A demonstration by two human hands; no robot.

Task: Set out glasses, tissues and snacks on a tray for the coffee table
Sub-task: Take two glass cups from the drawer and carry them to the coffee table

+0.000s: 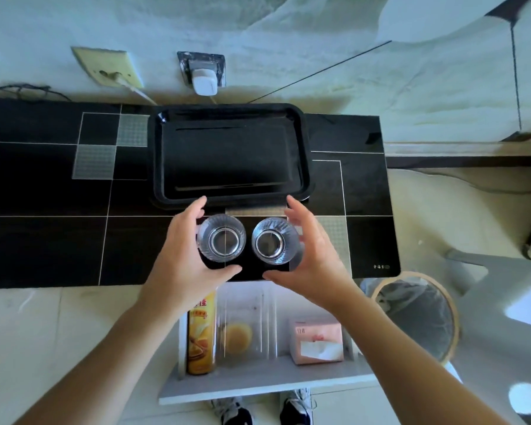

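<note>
Two clear ribbed glasses are held side by side above the black table's front edge. My left hand (181, 256) is curled around the left glass (221, 238). My right hand (311, 256) wraps the right glass (275, 240). Just beyond them lies an empty black tray (301, 154) on the table. On a low white shelf (258, 384) under my arms stand a yellow chips can (200, 335), a clear packet with a round pastry (239, 332) and a pink tissue box (316, 342).
The black glass table (43, 194) reaches from the left to mid-right. A wall plug (204, 81) sits behind the tray. A round bin (417, 317) stands on the floor at right. My shoes (236, 409) show below the shelf.
</note>
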